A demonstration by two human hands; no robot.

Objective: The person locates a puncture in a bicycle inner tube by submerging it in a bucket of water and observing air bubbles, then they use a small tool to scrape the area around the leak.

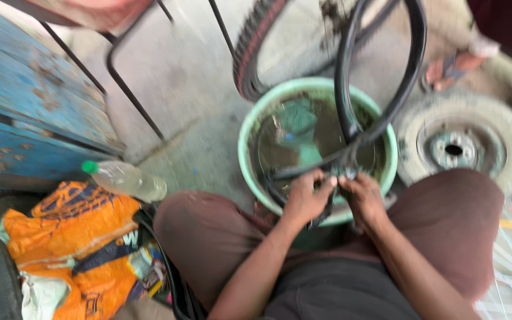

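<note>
floor: grey concrete [191, 89], daylit | left: worn blue wooden panel [25, 101] | top: black metal frame legs [120, 77]

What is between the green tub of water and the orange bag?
In the head view, a clear plastic bottle with a green cap lies on the concrete between the green tub and the orange bag, close to the bag. The person's knee sits there too.

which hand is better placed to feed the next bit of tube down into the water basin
Right, probably. The right hand sits where the black inner tube loops up out of the green basin, so it could draw that loop down. The left hand pinches the low, wet part.
</note>
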